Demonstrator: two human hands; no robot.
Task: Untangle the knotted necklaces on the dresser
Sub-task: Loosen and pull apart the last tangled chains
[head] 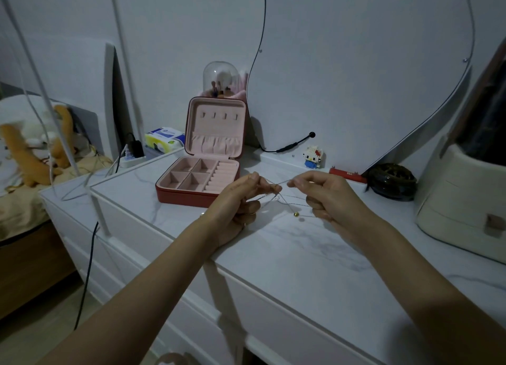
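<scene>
**Chains held taut between both hands, knot near left fingertips**

The necklaces (284, 200) are thin silver chains, lifted just above the worktop (301, 255) and stretched between my two hands. Several strands cross in the gap; the crossing point sits close to the left fingertips. A small gold bead (296, 214) hangs on one strand, low and nearer the right hand. I can't resolve the knot itself, the links are too fine.

Left hand (241, 200): thumb and fingers pinching strands at the crossing, lower fingers curled, with strands running to them. Right hand (325, 192): thumb and forefinger pinching one strand, other fingers curled round a lower strand.

Handling, as I judge it: very light, fully limp, slippery and easy to kink or snap. Pulling taut will likely tighten the knot. Better to take hold right beside the knot with fingertips, give slack and tease loops open. Keep it low over the worktop so a dropped strand stays put.

Around: open pink jewellery box (200, 178) just behind the left hand, compartments look empty. Small block figure (312, 156) and dark round dish (391, 181) further right, well apart.
</scene>
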